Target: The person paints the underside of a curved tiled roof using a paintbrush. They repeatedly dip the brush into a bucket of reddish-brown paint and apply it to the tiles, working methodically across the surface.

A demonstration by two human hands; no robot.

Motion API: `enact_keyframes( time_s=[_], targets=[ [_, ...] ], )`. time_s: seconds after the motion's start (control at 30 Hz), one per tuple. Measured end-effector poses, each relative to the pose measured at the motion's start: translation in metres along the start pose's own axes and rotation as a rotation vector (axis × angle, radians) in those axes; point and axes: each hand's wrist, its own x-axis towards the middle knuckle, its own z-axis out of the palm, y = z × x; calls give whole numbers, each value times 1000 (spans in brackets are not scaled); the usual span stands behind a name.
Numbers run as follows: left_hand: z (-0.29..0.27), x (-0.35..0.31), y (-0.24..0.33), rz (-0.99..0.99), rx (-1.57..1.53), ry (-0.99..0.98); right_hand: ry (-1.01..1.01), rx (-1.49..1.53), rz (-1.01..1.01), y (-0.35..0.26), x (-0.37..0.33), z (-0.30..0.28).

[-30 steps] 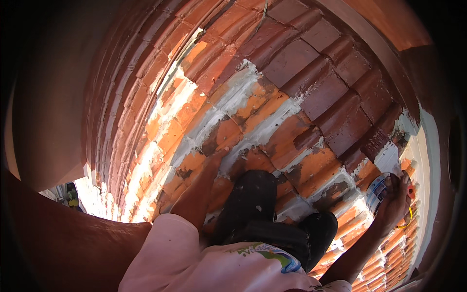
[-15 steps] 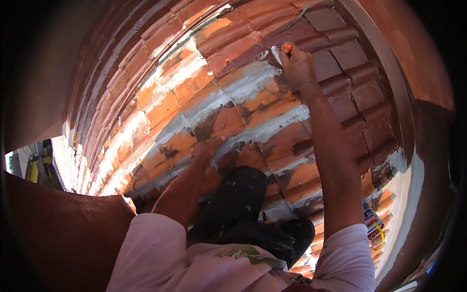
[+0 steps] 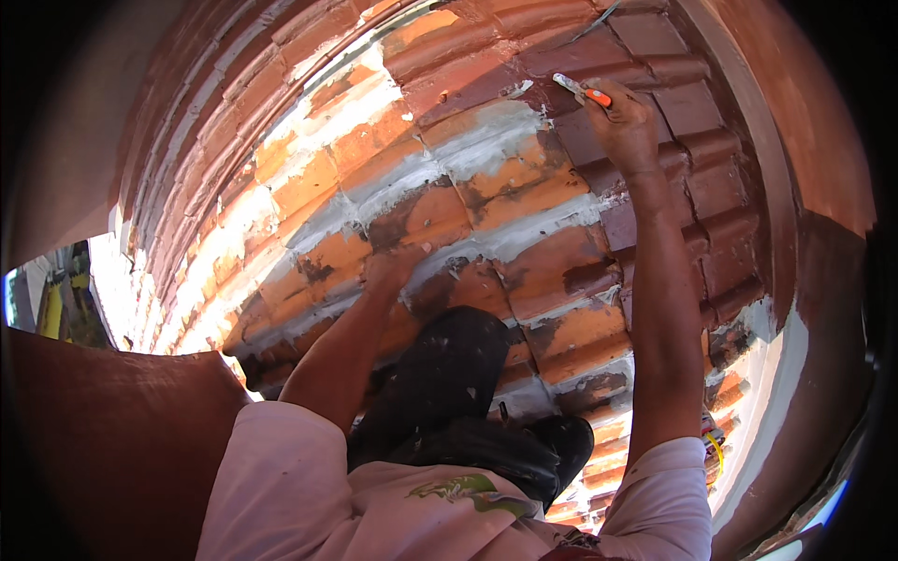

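Observation:
My right hand (image 3: 625, 126) is closed round the orange handle of a scraper (image 3: 571, 86), above the dark red-painted tiles (image 3: 678, 114) at the upper right. Its narrow blade is smeared whitish and points left, apart from a white dab (image 3: 521, 89) on the roof. Lower down, my left hand (image 3: 393, 266) rests on the bare orange tiles (image 3: 421, 215), fingers stretched forward, holding nothing that I can see. Grey-white filler (image 3: 533, 229) runs in wide streaks along the tile ridges around it.
A brown wall (image 3: 122, 421) rises at the lower left, and another brown wall (image 3: 828, 280) bounds the right side. A container with a yellow handle (image 3: 716, 447) stands partly hidden beside my right sleeve. My dark-clad knee (image 3: 458, 341) is on the tiles.
My right hand has shifted right with the scraper and turned it, so its blade and orange handle now show. A white dab is visible where it was. My left hand stays on the tiles.

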Motion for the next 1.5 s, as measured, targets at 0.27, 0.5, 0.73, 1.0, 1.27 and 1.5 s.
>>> enact_keyframes(
  time_s=[0.27,0.5,0.73,1.0,1.27,1.5],
  targets=[
    [1,1,0,9,-14,17,-130,-53,45,-4,-15,-1],
    [0,5,-4,-46,-60,-70,-12,-17,-219,-10,-48,7],
    [0,-9,5,-38,-66,46,-9,-147,-89,-25,-63,3],
    [1,-5,3,12,-56,66,-322,-94,111,-12,51,28],
    [8,5,-8,-24,6,74,-551,-111,93,7,82,53],
    [9,7,-8,-35,11,126,-457,-30,100,-5,86,64]
  ],
)
